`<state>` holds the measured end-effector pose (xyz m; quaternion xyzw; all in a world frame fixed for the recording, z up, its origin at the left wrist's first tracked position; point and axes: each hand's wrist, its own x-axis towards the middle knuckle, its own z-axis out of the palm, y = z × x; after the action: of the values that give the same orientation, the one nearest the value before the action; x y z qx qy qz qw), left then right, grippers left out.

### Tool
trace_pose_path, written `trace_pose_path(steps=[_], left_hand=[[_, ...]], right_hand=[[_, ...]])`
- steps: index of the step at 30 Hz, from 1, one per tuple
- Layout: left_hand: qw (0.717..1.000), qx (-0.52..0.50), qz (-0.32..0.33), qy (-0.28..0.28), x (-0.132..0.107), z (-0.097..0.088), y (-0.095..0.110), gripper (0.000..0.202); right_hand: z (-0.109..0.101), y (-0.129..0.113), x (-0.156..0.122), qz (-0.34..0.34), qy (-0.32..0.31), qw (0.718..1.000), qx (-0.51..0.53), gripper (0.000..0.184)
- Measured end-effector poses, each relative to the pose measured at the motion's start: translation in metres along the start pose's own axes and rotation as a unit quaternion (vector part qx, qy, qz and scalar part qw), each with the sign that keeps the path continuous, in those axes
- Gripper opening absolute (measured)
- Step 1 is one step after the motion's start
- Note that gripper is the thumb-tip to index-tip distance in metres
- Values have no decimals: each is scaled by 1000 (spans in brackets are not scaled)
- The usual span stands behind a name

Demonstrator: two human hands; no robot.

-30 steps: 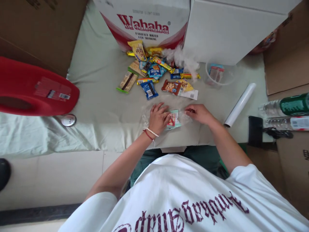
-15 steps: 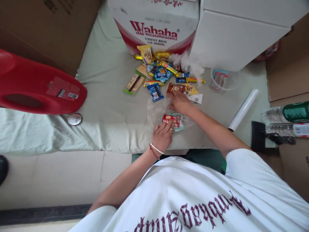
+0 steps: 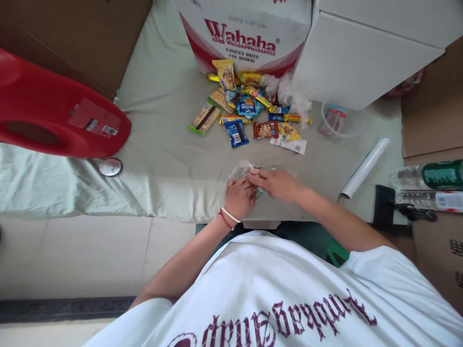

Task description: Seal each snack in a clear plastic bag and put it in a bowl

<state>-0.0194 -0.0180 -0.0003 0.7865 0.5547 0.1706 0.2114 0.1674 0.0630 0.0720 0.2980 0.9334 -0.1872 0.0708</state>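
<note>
Left hand (image 3: 238, 196) and right hand (image 3: 279, 184) were together at the near edge of the cloth (image 3: 162, 159), fingers of both closed on the clear bag (image 3: 241, 169) (contents mostly hidden). Risk: thin film could slip their pinch, dropping the bag off that edge.

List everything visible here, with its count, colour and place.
cloth: one, pale green, spread across centre
Wahaha box: one, white and red, back
white box: one, white, back right
cardboard boxes: several, brown, far left and right
red jug: one, red, lying left
round disc: one, silver, beside jug
snack packets: many, mixed colours, heaped before Wahaha box
plastic cup: one, clear, right of heap
roll: one, white, right
bottles: two, clear, lying far right
clear bag: one, transparent, cloth's near edge
left hand: one, closed on bag
right hand: one, pinching bag
</note>
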Motion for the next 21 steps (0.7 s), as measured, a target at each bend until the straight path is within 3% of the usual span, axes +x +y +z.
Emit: trace_pose_path(steps=[2, 4, 6, 8, 11, 14, 18, 21], left_hand=[[999, -40, 8, 19, -6, 0, -13, 32], [994, -66, -18, 83, -12, -2, -27, 33], [979, -47, -96, 171, -17, -6, -38, 33], [959, -1, -176, 220, -16, -12, -48, 45], [958, 2, -206, 198, -9, -22, -56, 25], [953, -123, -217, 171, 0, -29, -50, 12], [930, -294, -193, 110, 11, -26, -16, 17], [956, -258, -112, 83, 18, -17, 13, 23]], right_hand=[[19, -4, -7, 4, 11, 1000, -6, 46], [34, -5, -10, 4, 17, 1000, -12, 51], [43, -6, -12, -4, 22, 1000, -21, 52], [46, -9, -12, -5, 25, 999, -29, 50], [46, -13, -13, 16, 25, 999, -28, 47], [47, -17, -12, 38, 28, 999, -10, 46], [56, -21, -8, 56, 46, 997, 26, 37], [64, -24, -15, 86, 77, 992, 57, 34]])
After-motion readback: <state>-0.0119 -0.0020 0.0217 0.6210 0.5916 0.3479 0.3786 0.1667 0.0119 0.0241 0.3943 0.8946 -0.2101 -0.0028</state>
